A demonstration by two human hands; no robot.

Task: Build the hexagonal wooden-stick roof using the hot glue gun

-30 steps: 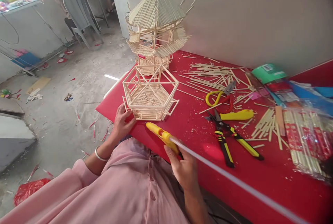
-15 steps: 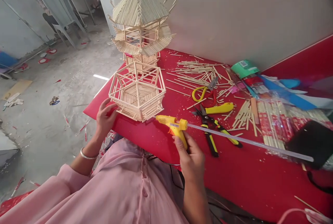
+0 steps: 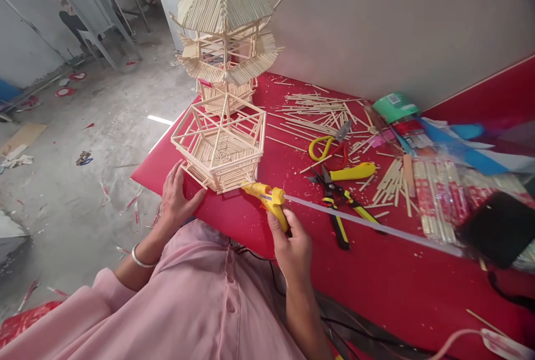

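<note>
A six-sided open frame of thin wooden sticks [image 3: 217, 169] rests near the front edge of the red table. My left hand [image 3: 178, 198] is at its lower left edge, thumb and fingers spread, the tips touching or very close to the base. My right hand [image 3: 293, 246] is wrapped round the handle of a yellow hot glue gun [image 3: 270, 195]. The gun's nozzle points left at the front base edge of the frame, and a long translucent glue stick [image 3: 368, 226] sticks out of its back. Behind the frame stands a tall stick pagoda [image 3: 225, 9] with a pointed roof.
Loose wooden sticks [image 3: 313, 115] are scattered across the red table [image 3: 376, 298]. Yellow-and-red-handled cutters [image 3: 328, 145] and black-and-yellow pliers [image 3: 336, 204] lie to the right. Further right are packaged chopsticks [image 3: 434, 195], a black object [image 3: 497, 229] and a green roll [image 3: 395, 107].
The stick frame has turned a little and tilted. My left hand has shifted right along its base, thumb extended. The glue gun in my right hand has moved left, its nozzle nearer the base.
</note>
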